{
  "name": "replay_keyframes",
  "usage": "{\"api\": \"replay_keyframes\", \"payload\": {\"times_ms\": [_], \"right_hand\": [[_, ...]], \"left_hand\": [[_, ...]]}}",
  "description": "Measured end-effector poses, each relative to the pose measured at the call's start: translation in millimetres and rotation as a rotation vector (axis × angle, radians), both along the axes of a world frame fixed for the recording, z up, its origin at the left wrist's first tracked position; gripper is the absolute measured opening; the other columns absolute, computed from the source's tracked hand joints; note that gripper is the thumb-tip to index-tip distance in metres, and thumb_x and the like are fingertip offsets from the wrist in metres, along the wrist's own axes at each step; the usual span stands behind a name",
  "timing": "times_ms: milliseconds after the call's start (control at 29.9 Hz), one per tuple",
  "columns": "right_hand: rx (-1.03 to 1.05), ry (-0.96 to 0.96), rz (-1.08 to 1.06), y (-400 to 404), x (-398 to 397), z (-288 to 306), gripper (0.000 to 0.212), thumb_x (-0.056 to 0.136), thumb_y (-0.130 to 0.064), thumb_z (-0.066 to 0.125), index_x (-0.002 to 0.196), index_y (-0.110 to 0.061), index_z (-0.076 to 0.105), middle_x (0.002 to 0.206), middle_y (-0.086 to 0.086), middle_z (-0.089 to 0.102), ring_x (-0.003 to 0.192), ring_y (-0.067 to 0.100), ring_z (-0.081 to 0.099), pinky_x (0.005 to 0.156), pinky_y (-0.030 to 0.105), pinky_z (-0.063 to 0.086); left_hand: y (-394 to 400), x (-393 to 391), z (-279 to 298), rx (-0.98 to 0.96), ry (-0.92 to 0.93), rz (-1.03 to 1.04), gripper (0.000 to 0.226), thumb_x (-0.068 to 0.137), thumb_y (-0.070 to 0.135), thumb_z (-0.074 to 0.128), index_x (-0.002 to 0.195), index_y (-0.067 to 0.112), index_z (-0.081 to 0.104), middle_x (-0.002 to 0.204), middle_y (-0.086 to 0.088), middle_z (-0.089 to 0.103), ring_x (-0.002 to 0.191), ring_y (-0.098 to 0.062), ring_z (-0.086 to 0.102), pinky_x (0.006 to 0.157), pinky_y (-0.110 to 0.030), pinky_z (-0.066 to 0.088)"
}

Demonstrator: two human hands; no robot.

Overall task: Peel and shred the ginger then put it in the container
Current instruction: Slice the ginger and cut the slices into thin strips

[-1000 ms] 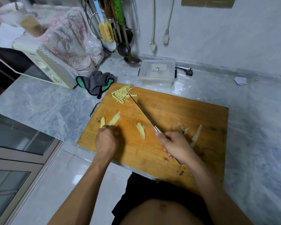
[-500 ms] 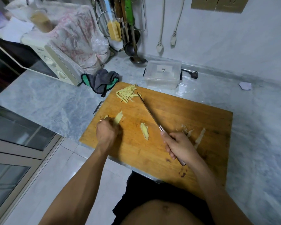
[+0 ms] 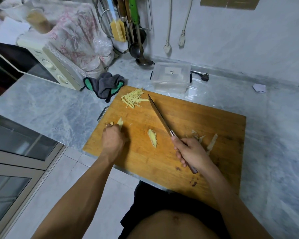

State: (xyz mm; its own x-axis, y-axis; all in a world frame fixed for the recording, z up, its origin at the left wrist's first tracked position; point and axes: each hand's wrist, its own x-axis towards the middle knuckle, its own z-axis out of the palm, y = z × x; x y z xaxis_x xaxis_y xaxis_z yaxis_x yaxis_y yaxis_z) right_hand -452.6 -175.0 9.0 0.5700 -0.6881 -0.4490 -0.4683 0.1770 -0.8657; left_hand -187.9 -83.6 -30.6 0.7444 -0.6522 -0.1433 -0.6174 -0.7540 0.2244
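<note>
A wooden cutting board (image 3: 188,118) lies on the marble counter. My left hand (image 3: 112,140) pinches thin ginger slices (image 3: 119,121) at the board's left edge; its fingers hide most of them. My right hand (image 3: 190,152) grips the handle of a long knife (image 3: 160,116), whose blade points toward the board's far side. A peeled ginger piece (image 3: 152,138) lies between my hands. A pile of shredded ginger (image 3: 134,99) sits at the far left corner. Ginger peels (image 3: 212,141) lie beside my right hand. A clear plastic container (image 3: 171,77), lid on, stands behind the board.
A grey and green cloth (image 3: 104,84) lies left of the board's far corner. A microwave (image 3: 47,66) under a floral cover stands at the far left. Ladles and utensils (image 3: 133,31) hang on the wall. A plug (image 3: 204,77) and a paper scrap (image 3: 259,87) lie on the counter.
My left hand has closed over the ginger slices at the board's left edge, covering more of them. The right hand and knife stay almost where they were.
</note>
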Motion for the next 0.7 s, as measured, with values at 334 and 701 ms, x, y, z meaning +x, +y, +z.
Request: {"api": "replay_keyframes", "payload": {"times_ms": [334, 701], "right_hand": [[-0.004, -0.019, 0.004, 2.9, 0.9, -0.6, 0.049, 0.098, -0.051, 0.053, 0.077, -0.007, 0.061, 0.058, 0.005, 0.056, 0.046, 0.014, 0.049, 0.045, 0.028, 0.044], [-0.015, -0.007, 0.016, 2.0, 2.3, -1.8, 0.049, 0.098, -0.050, 0.053, 0.076, -0.007, 0.061, 0.058, 0.005, 0.057, 0.046, 0.015, 0.049, 0.043, 0.027, 0.043]], "left_hand": [[7.8, -6.0, -1.3, 0.106, -0.074, -0.142, 0.066, 0.090, 0.021, 0.068, 0.144, 0.007, 0.034, 0.124, -0.023, 0.057, 0.122, -0.039, 0.052, 0.090, -0.046, 0.053], [21.4, -9.3, -2.9, -0.207, -0.009, 0.038, 0.051, 0.095, 0.011, 0.055, 0.144, 0.017, 0.043, 0.126, -0.018, 0.056, 0.106, -0.039, 0.058, 0.084, -0.050, 0.053]]}}
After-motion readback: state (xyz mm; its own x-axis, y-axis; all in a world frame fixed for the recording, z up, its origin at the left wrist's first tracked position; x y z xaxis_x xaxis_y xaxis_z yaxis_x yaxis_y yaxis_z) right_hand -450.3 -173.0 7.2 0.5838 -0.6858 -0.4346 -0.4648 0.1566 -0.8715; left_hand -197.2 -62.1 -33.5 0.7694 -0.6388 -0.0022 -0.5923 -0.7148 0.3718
